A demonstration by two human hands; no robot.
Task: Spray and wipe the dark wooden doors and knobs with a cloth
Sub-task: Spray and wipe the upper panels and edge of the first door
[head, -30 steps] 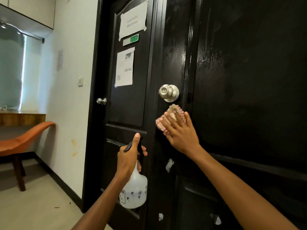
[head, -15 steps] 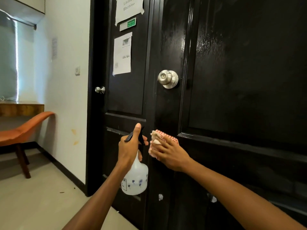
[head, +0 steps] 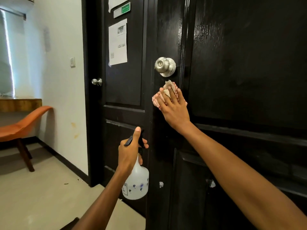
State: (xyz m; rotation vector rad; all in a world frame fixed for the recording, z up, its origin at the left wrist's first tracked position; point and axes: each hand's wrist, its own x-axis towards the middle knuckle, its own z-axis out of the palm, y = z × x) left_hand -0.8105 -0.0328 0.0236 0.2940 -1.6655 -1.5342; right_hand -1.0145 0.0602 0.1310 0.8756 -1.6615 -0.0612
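Two dark wooden doors fill the view: a near door on the right and a far door with papers taped to it. A silver knob sits on the near door's left stile; a smaller knob is on the far door. My right hand presses a red-and-white checked cloth flat against the near door, just below the silver knob, fingers straight. My left hand grips the neck and trigger of a white spray bottle, held low in front of the far door.
An orange chair and a wooden desk stand at the left by a white wall. A light switch is on that wall. Pale floor stretches below. White specks mark the near door's lower part.
My right hand slid the cloth down the door's stile, then back up to just under the knob. The left hand kept the bottle in about the same spot.
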